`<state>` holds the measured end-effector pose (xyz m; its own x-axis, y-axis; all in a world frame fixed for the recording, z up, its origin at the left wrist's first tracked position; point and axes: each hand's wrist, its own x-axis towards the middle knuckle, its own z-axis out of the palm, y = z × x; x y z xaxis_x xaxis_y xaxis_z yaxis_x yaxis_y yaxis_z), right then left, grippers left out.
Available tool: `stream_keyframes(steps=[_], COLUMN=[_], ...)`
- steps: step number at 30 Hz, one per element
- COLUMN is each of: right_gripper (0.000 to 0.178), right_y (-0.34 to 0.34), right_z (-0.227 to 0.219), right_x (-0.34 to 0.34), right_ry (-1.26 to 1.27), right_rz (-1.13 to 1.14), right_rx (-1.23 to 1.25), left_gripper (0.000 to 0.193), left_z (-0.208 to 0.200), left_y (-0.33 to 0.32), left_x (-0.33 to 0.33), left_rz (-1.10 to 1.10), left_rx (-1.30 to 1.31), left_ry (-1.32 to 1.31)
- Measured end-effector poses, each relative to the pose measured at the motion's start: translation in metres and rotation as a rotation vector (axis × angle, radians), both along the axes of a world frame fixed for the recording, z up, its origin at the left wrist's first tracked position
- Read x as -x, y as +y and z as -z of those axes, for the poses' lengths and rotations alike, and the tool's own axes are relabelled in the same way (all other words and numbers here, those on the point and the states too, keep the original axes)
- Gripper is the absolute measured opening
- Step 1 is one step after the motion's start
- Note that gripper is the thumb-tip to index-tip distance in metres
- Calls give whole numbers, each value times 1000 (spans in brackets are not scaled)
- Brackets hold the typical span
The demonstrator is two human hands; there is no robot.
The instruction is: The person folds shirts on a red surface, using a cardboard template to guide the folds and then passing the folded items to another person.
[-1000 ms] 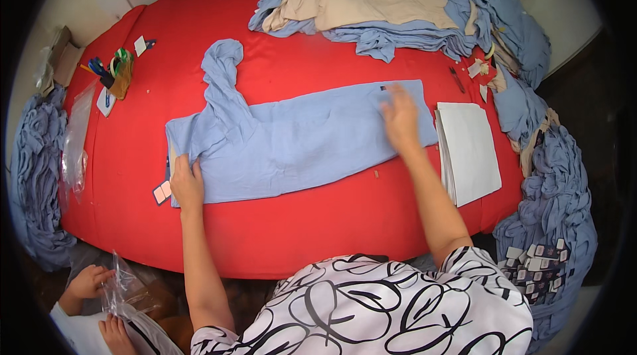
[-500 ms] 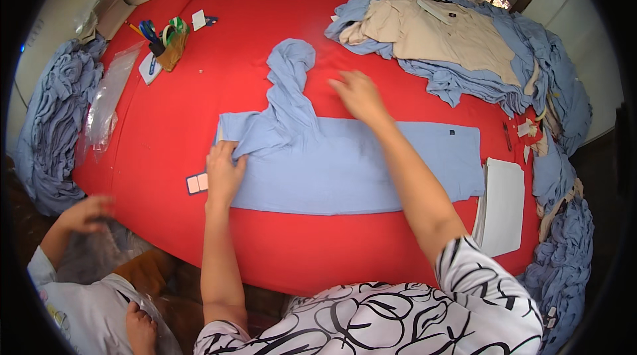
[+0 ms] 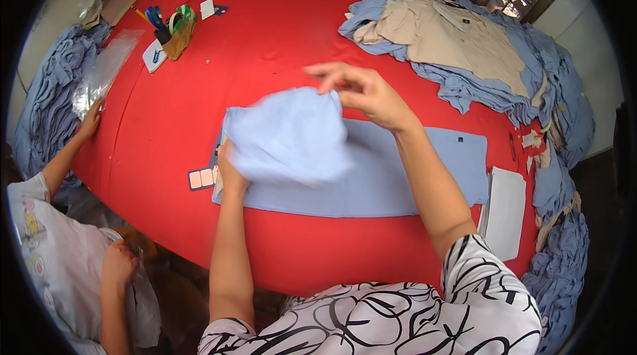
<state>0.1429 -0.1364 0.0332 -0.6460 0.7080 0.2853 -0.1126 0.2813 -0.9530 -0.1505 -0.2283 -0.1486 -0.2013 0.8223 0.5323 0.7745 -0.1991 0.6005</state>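
A light blue shirt (image 3: pixel 424 169) lies folded into a long strip across the table. Its sleeve (image 3: pixel 285 133) is lifted off the strip and smeared by motion. At the sleeve's upper corner my right hand (image 3: pixel 371 96) pinches the cloth between thumb and fingers. My left hand (image 3: pixel 232 170) is at the shirt's left end, its fingers hidden behind the raised sleeve. Beside that hand lies a dark-edged card with pale panels (image 3: pixel 200 178), partly under the shirt's end.
A red cloth (image 3: pixel 265 16) covers the table. Blue and beige shirts (image 3: pixel 424 30) are heaped at the far right, near white sheets (image 3: pixel 505 212). At the far left stands a tool holder (image 3: pixel 178 40). A co-worker's hand (image 3: pixel 95 116) touches clear plastic bags (image 3: pixel 106 76) on the left.
My right hand, empty before, now grips the sleeve, which has swung down toward me over the strip. The co-worker's hand has reached forward to the plastic bags.
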Motion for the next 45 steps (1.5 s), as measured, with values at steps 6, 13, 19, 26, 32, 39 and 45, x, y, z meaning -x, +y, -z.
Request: stream_keyframes(steps=[6,13,19,26,32,39,45], right_gripper=[21,34,39,51,57,49,53], right_y=[-83,-169,-143,-166,-188,-176,-181], right_z=[94,86,55,104,104,84,30], right_x=[-105,-77,-92,-247,-283,-282,-96], right_ry=[-525,-821,-704,-1010,-1399,-930,-809], right_rz=[802,681,776,1320,1485,1457,724], right_rx=[92,-163,209,-38,110,169,-143], left_gripper=[16,21,25,35,49,48,37], left_z=[-34,-49,-36,-49,-102,-59,-60], left_y=[3,-1,8,2,-20,-54,-73], left_x=[-19,-27,-13,-8,-126,-181,-160], left_rz=[-144,168,123,286,500,715,751], left_rx=[260,65,167,259,-54,42,214], left_ry=[33,273,22,-253,268,395,200])
